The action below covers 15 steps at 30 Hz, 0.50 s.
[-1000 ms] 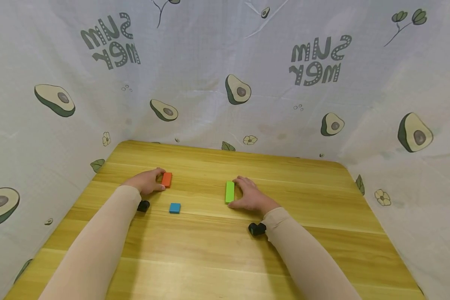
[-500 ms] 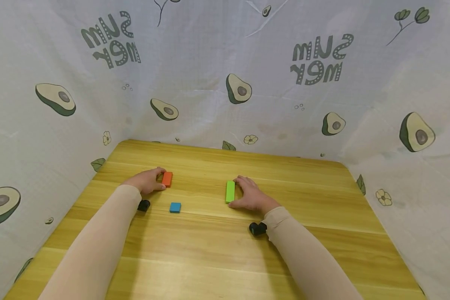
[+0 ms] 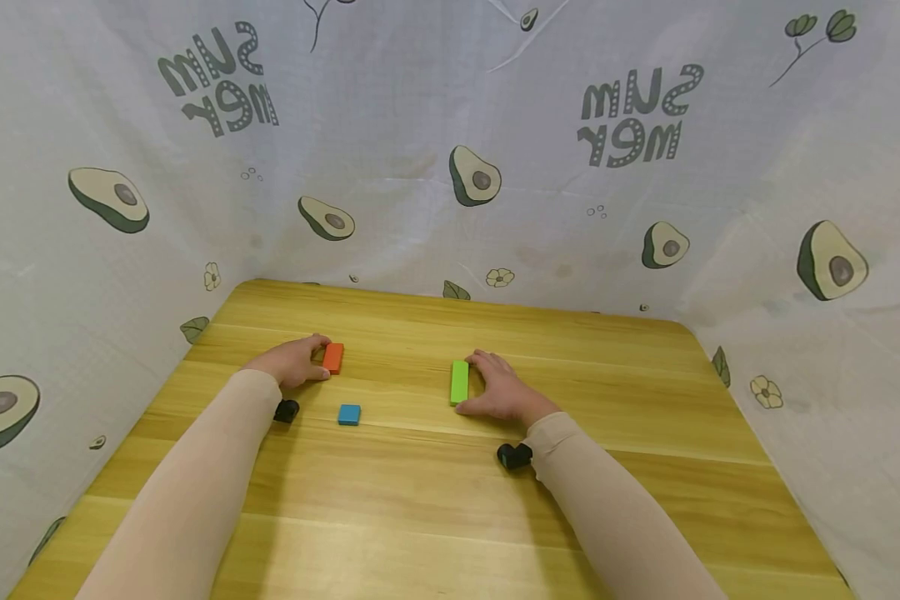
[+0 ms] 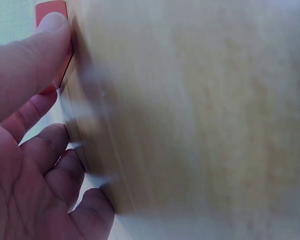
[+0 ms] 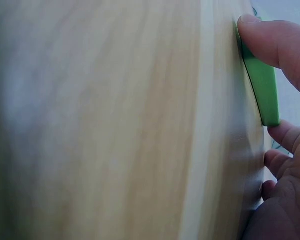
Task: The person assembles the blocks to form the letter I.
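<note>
On the wooden table lie a red block [image 3: 333,358], a longer green block [image 3: 459,383] and a small square blue block [image 3: 349,415]. My left hand [image 3: 291,362] pinches the red block between thumb and index finger at its two ends. The left wrist view has the thumb [image 4: 52,25] over part of the red block [image 4: 50,7], other fingertips down on the wood. At the green block, my right hand [image 3: 498,390] does likewise, thumb at the near end and index finger at the far end. The right wrist view shows the green block [image 5: 262,85] flat on the table between them.
The blue block lies between the two arms, nearer the left one. Black wrist cameras [image 3: 514,457] hang under both sleeves. A pale curtain [image 3: 390,125] printed with avocados surrounds the back and sides of the table [image 3: 390,517].
</note>
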Motion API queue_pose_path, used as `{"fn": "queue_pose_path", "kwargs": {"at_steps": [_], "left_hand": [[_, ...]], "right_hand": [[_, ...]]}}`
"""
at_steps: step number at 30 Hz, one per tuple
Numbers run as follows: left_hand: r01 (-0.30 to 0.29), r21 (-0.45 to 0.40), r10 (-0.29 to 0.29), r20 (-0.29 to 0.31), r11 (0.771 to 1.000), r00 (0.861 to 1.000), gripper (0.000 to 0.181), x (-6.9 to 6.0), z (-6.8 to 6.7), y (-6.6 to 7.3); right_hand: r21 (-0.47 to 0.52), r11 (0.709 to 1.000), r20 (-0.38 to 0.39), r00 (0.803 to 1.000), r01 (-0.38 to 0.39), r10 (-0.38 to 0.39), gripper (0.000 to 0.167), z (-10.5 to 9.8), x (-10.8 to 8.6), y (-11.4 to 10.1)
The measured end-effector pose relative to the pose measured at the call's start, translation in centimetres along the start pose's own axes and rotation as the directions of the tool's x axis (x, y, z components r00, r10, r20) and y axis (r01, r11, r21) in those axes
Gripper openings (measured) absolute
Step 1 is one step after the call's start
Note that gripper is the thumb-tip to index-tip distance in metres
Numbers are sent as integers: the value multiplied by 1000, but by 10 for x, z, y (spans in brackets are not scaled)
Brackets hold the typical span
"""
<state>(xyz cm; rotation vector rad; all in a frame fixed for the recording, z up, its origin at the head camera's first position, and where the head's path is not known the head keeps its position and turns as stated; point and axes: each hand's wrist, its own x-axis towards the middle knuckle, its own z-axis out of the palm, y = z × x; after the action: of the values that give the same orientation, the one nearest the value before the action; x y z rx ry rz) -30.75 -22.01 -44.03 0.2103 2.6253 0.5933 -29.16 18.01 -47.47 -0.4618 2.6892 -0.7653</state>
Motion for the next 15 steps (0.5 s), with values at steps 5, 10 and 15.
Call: {"fn": "queue_pose_path", "kwargs": {"at_steps": [5, 10, 15], "left_hand": [[-1, 2, 1, -4, 1000, 1000, 71, -1, 0, 1], [0, -4, 0, -2, 1000, 1000, 72, -2, 0, 1], [-3, -4, 3, 0, 1000, 1000, 72, -1, 1, 0]], "right_hand": [[10, 1000, 1, 1000, -3, 2, 100, 0, 1, 1], [32, 999, 7, 1000, -1, 0, 101, -1, 1, 2], [51, 999, 13, 1000, -5, 4, 96, -2, 1, 4]]}}
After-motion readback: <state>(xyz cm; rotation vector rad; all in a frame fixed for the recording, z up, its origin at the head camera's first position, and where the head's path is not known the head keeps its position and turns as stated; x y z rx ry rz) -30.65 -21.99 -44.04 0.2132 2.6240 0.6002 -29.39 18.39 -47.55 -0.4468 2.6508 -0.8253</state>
